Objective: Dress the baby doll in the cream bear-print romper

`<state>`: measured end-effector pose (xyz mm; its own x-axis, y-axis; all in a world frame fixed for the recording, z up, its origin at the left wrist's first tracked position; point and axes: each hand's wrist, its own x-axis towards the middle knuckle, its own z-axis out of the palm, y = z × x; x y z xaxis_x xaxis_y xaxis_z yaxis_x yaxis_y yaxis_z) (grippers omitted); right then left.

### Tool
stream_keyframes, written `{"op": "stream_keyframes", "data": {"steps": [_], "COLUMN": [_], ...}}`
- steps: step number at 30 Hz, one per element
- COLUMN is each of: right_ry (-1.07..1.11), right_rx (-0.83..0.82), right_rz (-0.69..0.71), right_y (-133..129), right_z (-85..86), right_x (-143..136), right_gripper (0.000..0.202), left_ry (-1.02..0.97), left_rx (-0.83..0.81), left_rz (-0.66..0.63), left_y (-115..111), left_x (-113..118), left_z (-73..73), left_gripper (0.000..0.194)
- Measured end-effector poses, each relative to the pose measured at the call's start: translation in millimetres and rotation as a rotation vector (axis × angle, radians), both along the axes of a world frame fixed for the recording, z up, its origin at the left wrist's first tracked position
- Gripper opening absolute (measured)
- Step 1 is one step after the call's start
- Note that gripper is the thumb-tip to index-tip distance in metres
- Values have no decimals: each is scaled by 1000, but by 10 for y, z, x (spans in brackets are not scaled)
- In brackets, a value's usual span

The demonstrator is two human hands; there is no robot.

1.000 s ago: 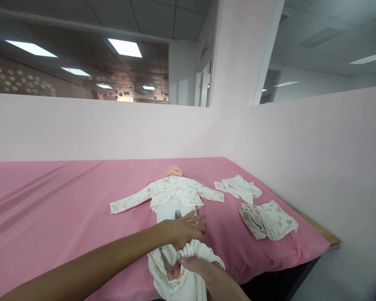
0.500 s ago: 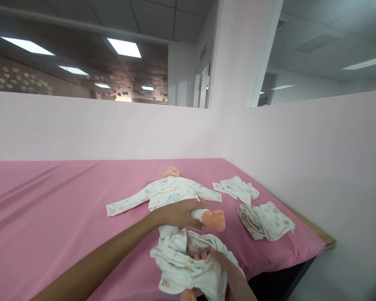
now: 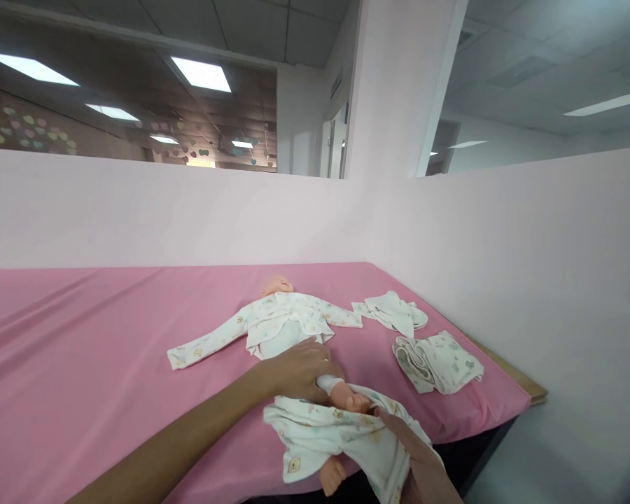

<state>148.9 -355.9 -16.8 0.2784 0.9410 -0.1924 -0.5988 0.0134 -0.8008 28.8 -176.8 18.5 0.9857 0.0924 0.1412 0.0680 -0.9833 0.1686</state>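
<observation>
A baby doll (image 3: 277, 285) lies on its back on the pink sheet, wearing a white patterned long-sleeved top (image 3: 294, 306). My left hand (image 3: 305, 369) is wrapped round one of its legs, just above the bare foot (image 3: 349, 397). That foot is at the opening of white patterned baby pants (image 3: 341, 434). The doll's other foot (image 3: 332, 474) sticks out below the pants, near the bed's front edge. My right hand (image 3: 407, 448) grips the pants on the right side, its fingers partly hidden by the fabric.
Bed with pink sheet (image 3: 99, 336) against white walls. On its right side lie a loosely folded white garment (image 3: 392, 311) and a folded patterned cloth (image 3: 441, 362). A wooden board edge (image 3: 538, 393) shows at the right corner. Windows stand above the walls.
My left hand has lowered the doll's leg, bringing the foot down to the pants opening. My right hand has shifted right with the pants, and the other foot now shows more.
</observation>
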Motion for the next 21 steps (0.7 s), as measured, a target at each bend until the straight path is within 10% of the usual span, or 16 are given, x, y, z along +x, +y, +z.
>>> {"op": "stream_keyframes", "data": {"steps": [13, 21], "right_ry": [8, 61], "right_rx": [-24, -89], "right_rz": [7, 48], "right_y": [144, 281], "right_z": [34, -230], "right_x": [-156, -120], "right_gripper": [31, 32], "left_ry": [-16, -134], "left_rx": [342, -369], "left_rz": [62, 72], "left_y": [-111, -230], "left_x": [103, -175], "left_z": [-161, 103], "left_gripper": [18, 50]}}
